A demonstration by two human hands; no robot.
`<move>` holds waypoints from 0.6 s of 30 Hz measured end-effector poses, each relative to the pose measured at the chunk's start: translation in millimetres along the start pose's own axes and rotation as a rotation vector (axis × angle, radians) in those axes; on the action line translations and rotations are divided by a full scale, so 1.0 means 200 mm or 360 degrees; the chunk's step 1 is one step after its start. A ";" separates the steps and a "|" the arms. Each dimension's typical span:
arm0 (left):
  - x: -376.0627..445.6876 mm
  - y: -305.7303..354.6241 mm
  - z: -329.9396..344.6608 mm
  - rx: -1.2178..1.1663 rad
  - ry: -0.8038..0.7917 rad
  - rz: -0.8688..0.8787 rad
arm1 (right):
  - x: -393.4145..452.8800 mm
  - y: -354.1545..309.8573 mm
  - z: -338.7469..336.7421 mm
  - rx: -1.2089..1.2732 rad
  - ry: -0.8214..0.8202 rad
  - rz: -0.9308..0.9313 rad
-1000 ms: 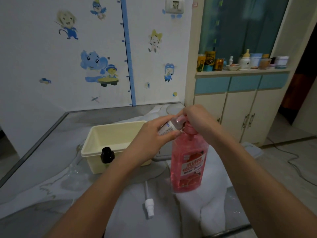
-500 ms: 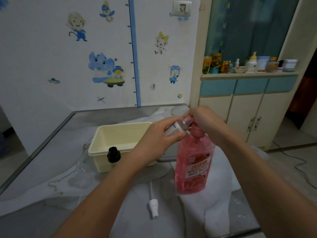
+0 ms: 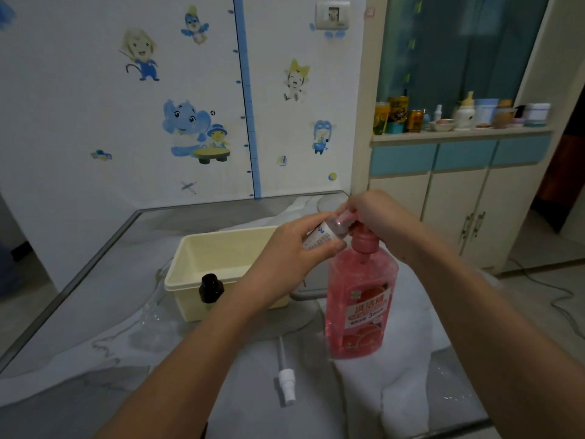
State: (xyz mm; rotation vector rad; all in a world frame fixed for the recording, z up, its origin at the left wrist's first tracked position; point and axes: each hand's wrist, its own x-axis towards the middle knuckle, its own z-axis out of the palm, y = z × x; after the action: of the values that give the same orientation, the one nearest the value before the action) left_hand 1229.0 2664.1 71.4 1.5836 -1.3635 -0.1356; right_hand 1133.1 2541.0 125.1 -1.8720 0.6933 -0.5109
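While the left hand curls its fingers and thumb tightly round a small vial, tilted with its mouth at the spout, the right hand sits on the pump of the pink bottle, fingers bent down over the head. That bottle stands upright on the counter. Left of it sits a tub, with a dark bottle against the tub's near wall. A white sprayer lies near the pink bottle's base, to its left.

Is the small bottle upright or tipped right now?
Tipped: the left hand grips the small bottle slanted, neck raised toward the pink bottle's pump head, which the right hand holds.
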 end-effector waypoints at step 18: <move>0.00 -0.02 0.01 0.0006 0.0015 0.0003 | 0.00 0.00 0.01 0.0012 0.0012 0.0002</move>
State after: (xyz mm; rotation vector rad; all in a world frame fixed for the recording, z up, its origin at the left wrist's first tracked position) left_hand 1230.5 2663.1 67.9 1.5843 -1.3589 -0.1243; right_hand 1135.1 2542.9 124.8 -1.8633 0.6966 -0.5193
